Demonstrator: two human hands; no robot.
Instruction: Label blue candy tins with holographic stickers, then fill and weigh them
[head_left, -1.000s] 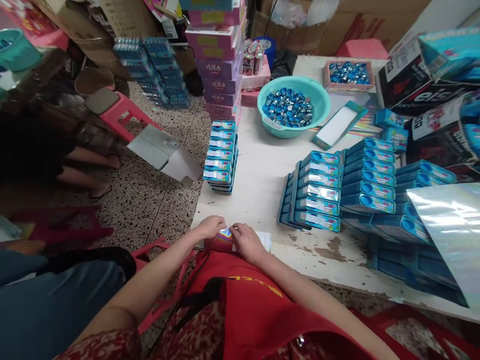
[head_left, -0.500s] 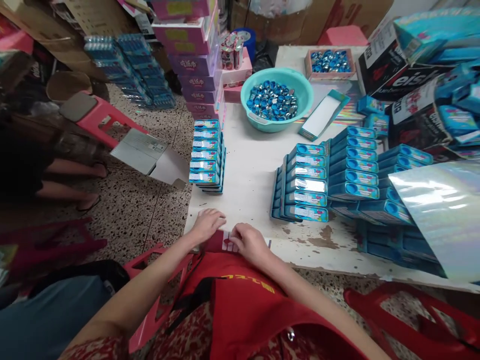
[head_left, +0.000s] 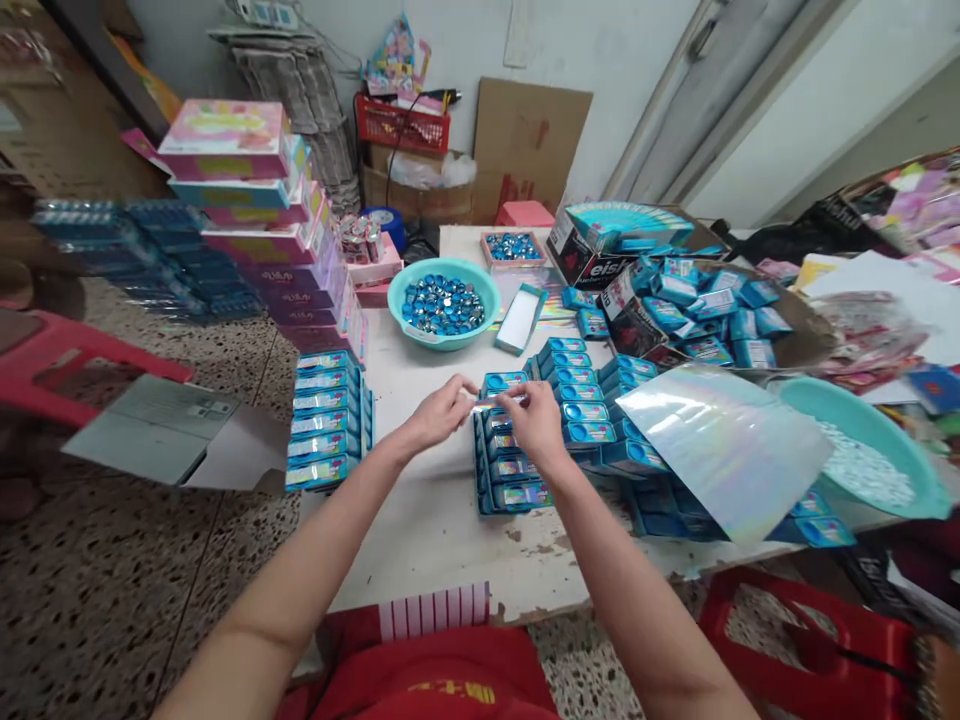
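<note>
A small, shiny, pale strip, probably a sticker [head_left: 487,403], is stretched between both hands above the far end of a row of blue boxes [head_left: 517,468]. My left hand [head_left: 441,412] pinches its left end, and my right hand [head_left: 536,422] pinches the other. Several boxes in this row carry a shiny strip on their near faces. At the table's front edge, against the red apron, lies a sheet of white strips [head_left: 435,612]. Another stack of blue boxes [head_left: 322,420] stands on the left, and more blue boxes [head_left: 585,410] are to the right.
Behind the hands stands a turquoise basin [head_left: 442,343] of blue-and-silver round pieces, with an open tray [head_left: 521,318] beside it. A shiny sheet [head_left: 727,440] overlies boxes on the right. Pink and purple cartons [head_left: 292,290] rise at the left; a red stool [head_left: 810,640] stands lower right.
Both hands have moved from the strip sheet at the table's front edge forward and right to the blue box row, with a thin strip now between them. The head view has tilted up.
</note>
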